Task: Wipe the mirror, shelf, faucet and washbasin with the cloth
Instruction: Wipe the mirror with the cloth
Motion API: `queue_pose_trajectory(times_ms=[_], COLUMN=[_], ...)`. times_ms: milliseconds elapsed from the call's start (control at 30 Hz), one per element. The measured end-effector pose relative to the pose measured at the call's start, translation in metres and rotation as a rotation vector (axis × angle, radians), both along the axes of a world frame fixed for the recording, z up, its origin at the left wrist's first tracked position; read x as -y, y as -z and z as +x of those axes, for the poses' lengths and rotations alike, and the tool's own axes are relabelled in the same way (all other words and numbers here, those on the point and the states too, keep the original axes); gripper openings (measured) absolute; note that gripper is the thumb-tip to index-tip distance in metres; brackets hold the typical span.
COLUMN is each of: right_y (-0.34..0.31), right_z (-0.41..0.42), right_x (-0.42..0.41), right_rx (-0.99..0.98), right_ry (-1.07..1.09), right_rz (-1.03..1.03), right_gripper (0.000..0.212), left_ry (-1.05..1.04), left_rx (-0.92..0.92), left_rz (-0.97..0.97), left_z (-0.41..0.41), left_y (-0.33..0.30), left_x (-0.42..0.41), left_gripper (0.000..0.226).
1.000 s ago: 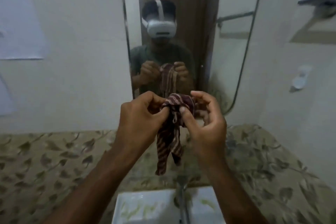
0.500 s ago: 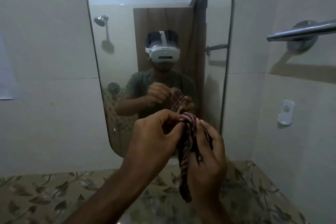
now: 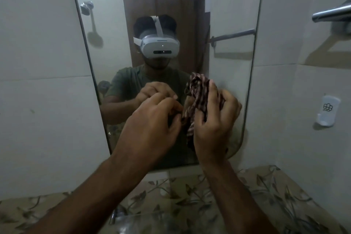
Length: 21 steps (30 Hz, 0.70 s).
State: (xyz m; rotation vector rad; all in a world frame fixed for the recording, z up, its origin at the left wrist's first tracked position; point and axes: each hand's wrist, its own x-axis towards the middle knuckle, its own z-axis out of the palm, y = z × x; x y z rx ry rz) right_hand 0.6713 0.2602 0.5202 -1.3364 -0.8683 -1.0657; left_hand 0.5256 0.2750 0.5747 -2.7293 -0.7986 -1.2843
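Right hand grips cloth | left hand curled, empty | mirror behind

Bare mirror glass open above both hands, towel bar jutting out at upper right

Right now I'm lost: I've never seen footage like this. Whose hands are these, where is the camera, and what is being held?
There is no machine here. A person wears a camera on the head, so the single picture looks forward and down at that person's own arms. In front hangs a tall rounded wall mirror, which shows the person's reflection. The right hand grips a bunched red-and-white striped cloth just in front of the glass. The left hand is beside it, fingers curled near the cloth's hanging end; whether it pinches the cloth is unclear. Below runs a leaf-patterned tiled band. A metal towel bar sticks out at the upper right.
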Motion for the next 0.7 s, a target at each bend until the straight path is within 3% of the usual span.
queue_pose_trajectory(times_ms=[233, 367, 467, 567, 700], right_y=[0.062, 0.021, -0.005, 0.011, 0.04], right_z=[-0.015, -0.005, -0.015, -0.037, -0.051], right_x=[-0.011, -0.015, -0.019, -0.031, -0.036], right_rx=[0.266, 0.075, -0.03, 0.084, 0.262], right_ry=[-0.023, 0.007, -0.014, 0.015, -0.098], right_rz=[-0.222, -0.043, 0.022, -0.043, -0.189], right_gripper=[0.052, 0.038, 0.048, 0.039, 0.057], left_ry=[-0.025, -0.034, -0.059, -0.089, -0.113], left_rx=[0.106, 0.129, 0.144, 0.14, 0.128], left_rz=[-0.026, -0.001, 0.006, 0.008, 0.005], left_z=[-0.014, -0.026, -0.036, -0.044, -0.05], left_y=[0.012, 0.014, 0.012, 0.012, 0.011], left_x=[-0.022, -0.025, -0.029, -0.034, -0.04], left_gripper=[0.027, 0.025, 0.022, 0.025, 0.025])
